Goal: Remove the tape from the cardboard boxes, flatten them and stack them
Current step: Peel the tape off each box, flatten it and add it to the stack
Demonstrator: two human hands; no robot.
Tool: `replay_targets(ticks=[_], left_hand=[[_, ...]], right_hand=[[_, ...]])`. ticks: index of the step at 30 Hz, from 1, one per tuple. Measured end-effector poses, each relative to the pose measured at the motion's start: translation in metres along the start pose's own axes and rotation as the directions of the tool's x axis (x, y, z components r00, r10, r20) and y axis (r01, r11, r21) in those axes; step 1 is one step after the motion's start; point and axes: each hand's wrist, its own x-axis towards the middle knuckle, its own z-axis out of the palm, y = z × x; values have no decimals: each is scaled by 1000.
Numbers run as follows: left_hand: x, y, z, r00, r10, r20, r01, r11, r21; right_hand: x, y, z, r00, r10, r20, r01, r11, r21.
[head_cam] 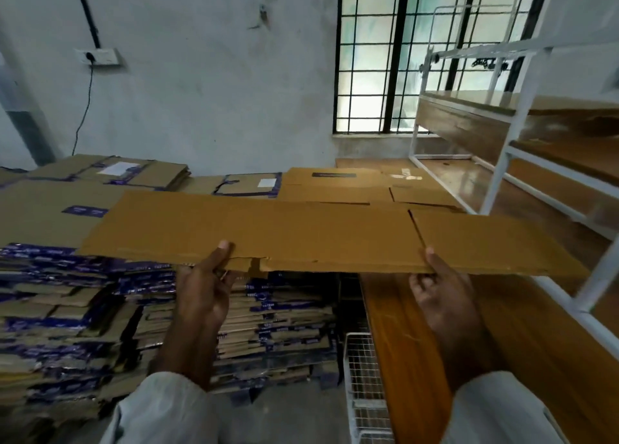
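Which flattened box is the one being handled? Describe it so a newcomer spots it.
Start at the barred window, then drop to the tall cardboard stacks below it. The held box hovers flat above them, left hand and right hand gripping its near edge. Unlike its neighbours, it shows plain brown, without blue tape.

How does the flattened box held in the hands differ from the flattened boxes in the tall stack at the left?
The held flattened box is plain brown with no tape in view; the stacked boxes carry much blue tape. The held one hangs level in the air, gripped by the left hand and right hand; the stacked ones lie piled. Both are flat cardboard.
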Motion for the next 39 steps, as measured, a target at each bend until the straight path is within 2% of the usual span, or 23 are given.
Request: replay_targets(ticks=[6,10,18,21,26,31,34,37,39], left_hand=[[82,15,16,997,-11,74,11,1000,5],[140,17,42,985,-9,171,16,999,-40],[289,-20,135,950,0,312,43,990,-133],[355,-45,191,959,5,284,24,995,-98],[467,-87,283,965,-72,252,72,997,9],[547,-160,338,968,-163,192,160,987,33],[576,-216,348,956,-259,135,245,963,109],[598,-277,338,937,-349,26,333,913,236],[606,-307,326,911,-409,-58,406,860,311]], right_hand=[[55,24,55,1000,-8,15,7,999,39],[101,27,89,998,-63,2,62,995,79],[276,22,148,995,-99,23,97,992,82],[366,13,172,997,-74,14,72,993,95],[508,-14,202,998,-62,20,60,995,83],[628,-27,193,999,-37,8,36,998,44],[678,-18,171,998,-7,-62,3,997,-76],[716,2,138,969,7,-247,-61,976,-209],[732,21,107,939,61,-339,-159,950,-269]])
